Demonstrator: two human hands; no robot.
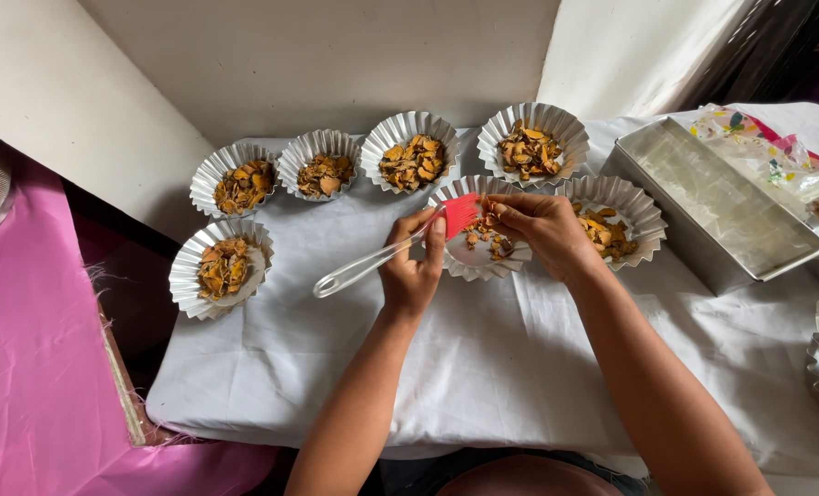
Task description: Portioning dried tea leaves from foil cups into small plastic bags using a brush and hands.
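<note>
At the centre of the frame the left hand [411, 276] pinches a small brush [400, 246] between thumb and fingers, gripping it on the neck just below the head. The brush has a red, flat bristle head and a clear looped handle. Its long axis runs diagonally: the head points to the upper right, over a fluted foil cup [476, 264], and the handle tails off to the lower left, above the white cloth [483, 358] covering the tabletop. The brush looks light, with a stiff handle and soft, flexible bristles, so a grip near the neck should give good control of the tip.

The right hand [542, 230] has its fingers drawn together over that same cup, its fingertips at the orange-brown dried pieces [497, 242] inside and close to the red bristles. The cup looks thin and easy to crush or tip.

Six more filled foil cups [317, 165] ring it, toward the upper left and right. A rectangular metal tin [717, 207] lies at the right, and pink fabric [33, 349] fills the lower left.
</note>
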